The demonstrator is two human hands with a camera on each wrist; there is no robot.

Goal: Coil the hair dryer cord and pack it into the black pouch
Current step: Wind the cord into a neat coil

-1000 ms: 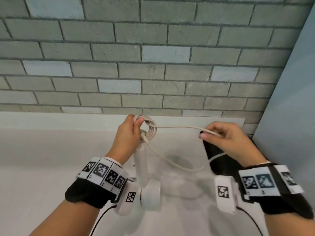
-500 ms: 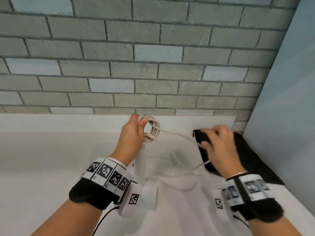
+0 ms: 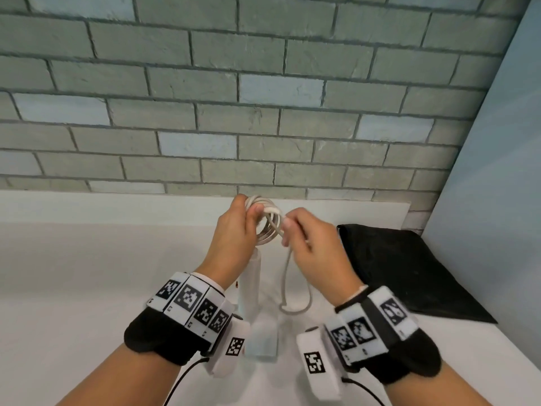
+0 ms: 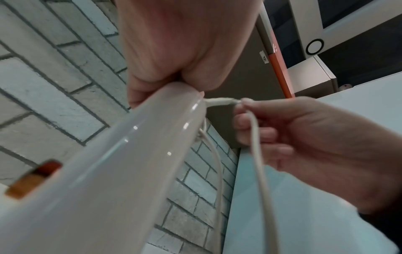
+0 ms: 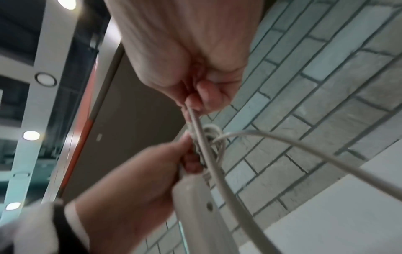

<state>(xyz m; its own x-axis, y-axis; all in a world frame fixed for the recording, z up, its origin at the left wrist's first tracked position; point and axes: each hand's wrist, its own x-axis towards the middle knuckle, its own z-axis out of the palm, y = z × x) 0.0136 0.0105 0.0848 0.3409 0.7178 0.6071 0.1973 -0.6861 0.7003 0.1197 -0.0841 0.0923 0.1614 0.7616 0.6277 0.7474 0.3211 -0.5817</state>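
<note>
A white hair dryer (image 3: 254, 284) hangs head down in front of me, its handle (image 4: 121, 165) pointing up. My left hand (image 3: 234, 230) grips the coiled white cord (image 3: 268, 222) at the top of the handle. My right hand (image 3: 307, 244) pinches the loose cord (image 5: 196, 123) right beside the coil. From that pinch a slack loop (image 3: 292, 300) droops toward the counter. The black pouch (image 3: 404, 268) lies flat on the counter to the right, beside my right hand.
A white counter (image 3: 87, 288) runs along a grey brick wall (image 3: 234, 112). A pale blue panel (image 3: 497, 171) closes off the right side just behind the pouch.
My right hand has come left from over the pouch, bringing the cord up against the coil. The long stretched span of cord is now a short hanging loop. The left hand has stayed put.
</note>
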